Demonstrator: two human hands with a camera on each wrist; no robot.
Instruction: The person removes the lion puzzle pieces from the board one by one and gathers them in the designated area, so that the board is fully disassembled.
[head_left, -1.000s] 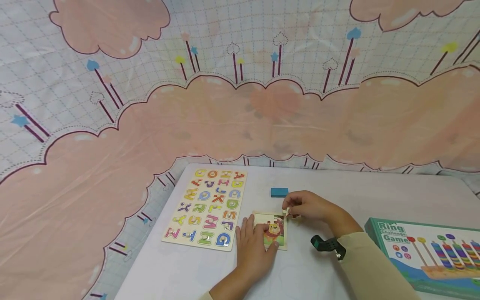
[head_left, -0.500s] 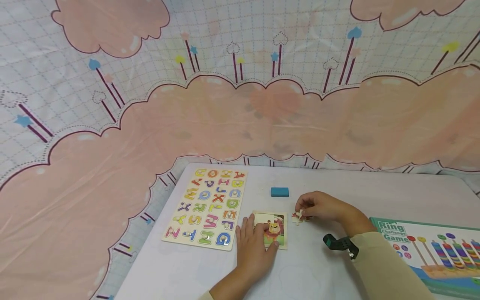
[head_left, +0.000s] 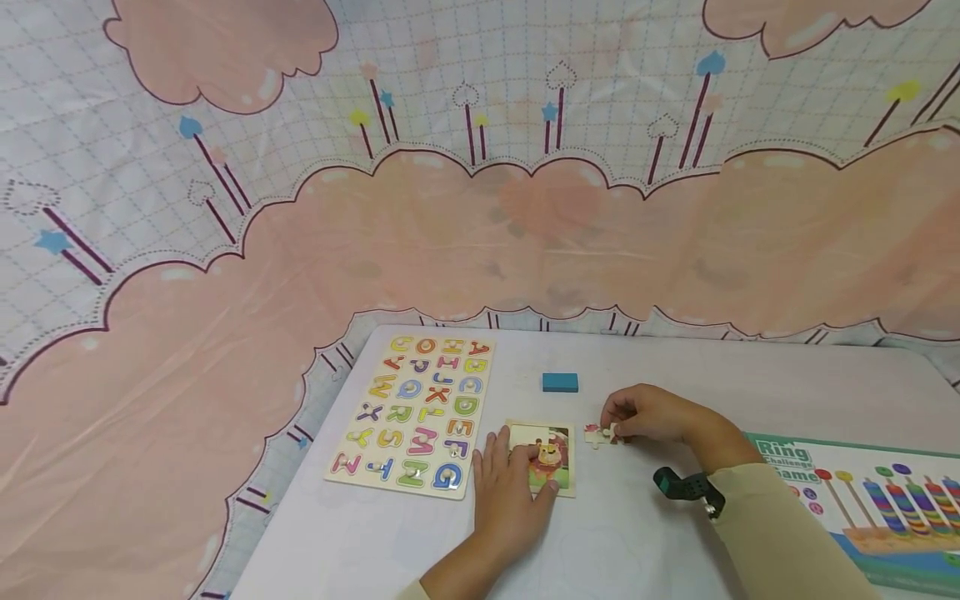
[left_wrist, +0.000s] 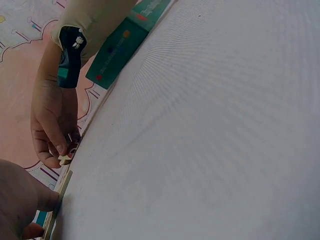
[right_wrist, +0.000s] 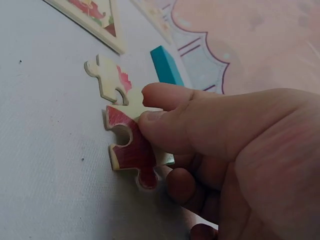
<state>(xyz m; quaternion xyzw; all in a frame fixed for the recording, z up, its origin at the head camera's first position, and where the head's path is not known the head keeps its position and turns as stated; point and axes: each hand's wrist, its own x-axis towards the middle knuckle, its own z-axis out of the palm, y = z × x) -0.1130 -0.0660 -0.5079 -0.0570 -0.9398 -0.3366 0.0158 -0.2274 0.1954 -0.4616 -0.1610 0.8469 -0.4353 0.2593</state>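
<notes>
In the head view my left hand (head_left: 508,504) rests on the left part of a small wooden jigsaw puzzle (head_left: 571,467) with a cartoon animal picture, its fingers spread and the thumb near the bottom edge. To the right of it, my right hand (head_left: 651,414) pinches a jigsaw piece (right_wrist: 137,150), dark red and cream, between thumb and fingers. The right wrist view shows this piece slightly tilted above the white table. A second jigsaw piece (right_wrist: 107,79), cream with a pink patch, lies right beside it. The curled fingers partly hide the held piece.
A wooden alphabet board (head_left: 408,417) with coloured letters lies at the left. Behind the puzzle sits a blue block (head_left: 560,382). A Ring Challenge Game box (head_left: 862,500) stands at the right, next to my right forearm. A patterned cloth hangs behind the table.
My right hand has moved from the puzzle's upper right corner out to the right, with a jigsaw piece in its fingers. The left hand has stayed in place on the puzzle.
</notes>
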